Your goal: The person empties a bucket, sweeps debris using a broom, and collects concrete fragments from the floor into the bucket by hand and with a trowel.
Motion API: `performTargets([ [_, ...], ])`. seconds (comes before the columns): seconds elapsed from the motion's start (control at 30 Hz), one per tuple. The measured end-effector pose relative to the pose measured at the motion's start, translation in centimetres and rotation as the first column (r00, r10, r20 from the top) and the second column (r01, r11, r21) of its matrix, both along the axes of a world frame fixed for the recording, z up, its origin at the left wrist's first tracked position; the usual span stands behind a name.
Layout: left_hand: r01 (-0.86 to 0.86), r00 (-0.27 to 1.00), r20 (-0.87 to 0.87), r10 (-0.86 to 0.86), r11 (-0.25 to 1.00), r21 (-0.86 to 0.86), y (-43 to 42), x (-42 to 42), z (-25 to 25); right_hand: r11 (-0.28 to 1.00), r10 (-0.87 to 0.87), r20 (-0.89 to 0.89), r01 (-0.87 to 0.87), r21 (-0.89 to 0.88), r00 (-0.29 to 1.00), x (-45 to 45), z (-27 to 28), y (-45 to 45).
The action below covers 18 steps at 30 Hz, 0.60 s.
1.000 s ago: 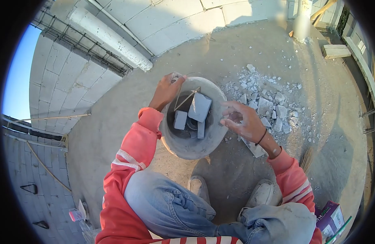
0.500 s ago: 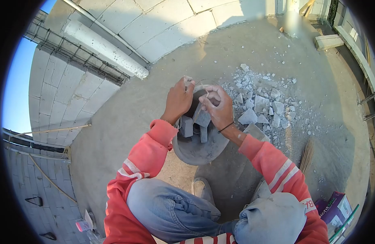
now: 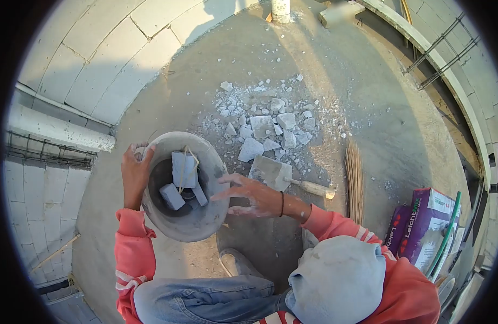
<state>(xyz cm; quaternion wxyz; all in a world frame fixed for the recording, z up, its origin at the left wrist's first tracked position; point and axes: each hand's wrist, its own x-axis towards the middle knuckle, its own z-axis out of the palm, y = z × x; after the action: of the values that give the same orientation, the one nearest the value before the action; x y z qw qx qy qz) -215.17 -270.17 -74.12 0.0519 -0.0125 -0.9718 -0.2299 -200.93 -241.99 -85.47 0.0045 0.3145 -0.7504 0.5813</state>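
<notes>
A grey bucket (image 3: 212, 162) stands on the floor in front of me, its mouth facing up. Inside lie several pale block pieces: a larger one (image 3: 183, 170), a short one (image 3: 172, 197) and a narrow one (image 3: 200, 195). A thin yellowish strip (image 3: 195, 161) loops over them. My left hand (image 3: 136, 170) grips the bucket's rim at the far left side, thumb and fingers closed on it. At the right side of the bucket, my right hand (image 3: 249, 195) has its fingers spread, with the fingertips at the outer wall; nothing is in it.
Broken block rubble (image 3: 265, 127) is strewn beyond the bucket. A flat-bladed trowel (image 3: 271, 171) with a wooden handle lies beside it, near a stick broom (image 3: 355, 181). Purple LeichtMix bags (image 3: 419, 227) and a green hose (image 3: 446, 235) are at right. A block wall (image 3: 97, 65) rises at left.
Both hands have parted from above the bucket's far rim; the left is now on the rim, the right has opened at the side. The yellowish strip now lies in the bucket. My view has swung right.
</notes>
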Motion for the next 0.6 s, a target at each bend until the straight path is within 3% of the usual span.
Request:
performTargets([
  [0.03,-0.019,1.000,0.001,0.019,1.000,0.015,-0.5,0.0,0.4,0.998,-0.060,0.039,0.060,0.015,0.997,1.3,-0.8,2.2],
  [0.1,-0.051,0.999,0.012,0.050,0.998,0.030,-1.4,-0.1,0.6,0.860,-0.484,0.173,0.429,0.277,0.858,5.1,-3.7,6.3],
  [0.17,-0.137,0.989,-0.054,0.136,0.990,-0.013,-2.2,-0.4,0.5,0.458,-0.700,-0.164,0.612,0.644,0.695,8.0,-3.8,9.2],
  [0.2,-0.135,0.989,-0.053,0.135,0.991,-0.012,-2.8,-0.8,0.5,0.456,-0.701,-0.164,0.613,0.646,0.694,9.1,-4.4,10.0],
  [0.27,-0.127,0.992,0.031,0.126,0.991,0.032,-3.9,-1.7,0.3,0.258,-0.707,-0.263,0.585,0.769,0.657,10.9,-6.7,11.1],
  [0.3,-0.114,0.993,0.037,0.113,0.993,0.036,-5.2,-2.5,-0.2,0.247,-0.714,-0.262,0.584,0.773,0.649,11.4,-7.7,11.5],
  [0.37,-0.092,0.993,0.079,0.088,0.994,0.050,-7.2,-3.8,-1.4,0.425,-0.688,-0.093,0.504,0.752,0.720,11.8,-9.2,12.4],
  [0.4,-0.082,0.994,0.082,0.078,0.995,0.051,-6.9,-3.7,-1.2,0.419,-0.695,-0.092,0.506,0.754,0.713,12.3,-8.4,12.4],
  [0.47,-0.101,0.988,0.122,0.095,0.994,0.045,-6.5,-2.9,-0.4,0.496,-0.814,0.242,0.413,0.764,0.528,13.5,-5.9,12.1],
  [0.5,-0.101,0.988,0.124,0.094,0.994,0.048,-6.8,-2.8,-0.6,0.493,-0.815,0.241,0.412,0.766,0.527,14.5,-6.2,12.3],
  [0.57,-0.146,0.984,0.112,0.138,0.987,0.064,-7.9,-2.8,-1.2,0.545,-0.838,0.435,0.554,0.629,0.330,17.5,-7.1,13.8],
  [0.6,-0.149,0.983,0.114,0.141,0.987,0.064,-8.0,-2.7,-1.2,0.441,-0.897,0.321,0.640,0.629,0.303,18.9,-7.4,14.6],
])
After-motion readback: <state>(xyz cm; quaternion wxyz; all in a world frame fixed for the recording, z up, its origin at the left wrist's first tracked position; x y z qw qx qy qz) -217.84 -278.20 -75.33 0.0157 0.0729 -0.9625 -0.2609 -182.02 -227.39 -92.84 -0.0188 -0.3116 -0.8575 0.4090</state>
